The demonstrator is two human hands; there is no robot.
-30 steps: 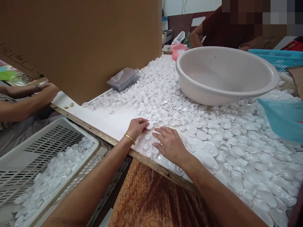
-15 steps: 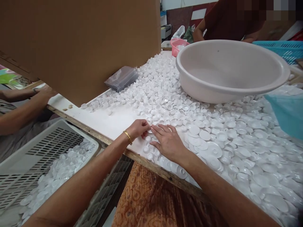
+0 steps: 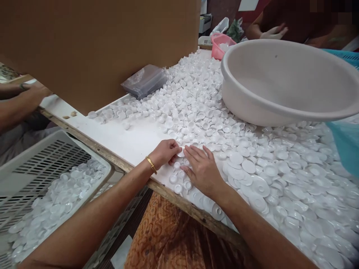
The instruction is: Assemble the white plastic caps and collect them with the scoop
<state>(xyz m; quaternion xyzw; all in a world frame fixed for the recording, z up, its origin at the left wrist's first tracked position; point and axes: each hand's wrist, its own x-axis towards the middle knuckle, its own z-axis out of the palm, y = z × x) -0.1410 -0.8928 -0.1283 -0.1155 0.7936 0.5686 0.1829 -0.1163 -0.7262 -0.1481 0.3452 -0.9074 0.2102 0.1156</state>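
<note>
My left hand [image 3: 166, 152] pinches a small white round disc [image 3: 181, 152], like a toy saucer, between thumb and forefinger. Close beside it, my right hand [image 3: 202, 170] is palm down with its fingers stretched out, the fingertips at the disc's right edge. Several tiny white toy cups [image 3: 178, 188] lie just below both hands near the table edge. To the right of my right hand are overlapping flat white saucers [image 3: 259, 186]. Beyond the hands spreads a large heap of small white cups [image 3: 193, 101].
A big pale basin [image 3: 260, 116] rests on the heap at the right. A tall cardboard box [image 3: 106, 45] and a plastic-wrapped packet [image 3: 144, 80] stand at the back left. Below the wooden table edge is a crate [image 3: 98, 158] of white pieces. Co-workers' hands show at far left and far right.
The view has shifted slightly, enlarging the basin at right. More of the disc shows between my hands, which keep nearly the same pose. The co-worker across has raised a hand.
</note>
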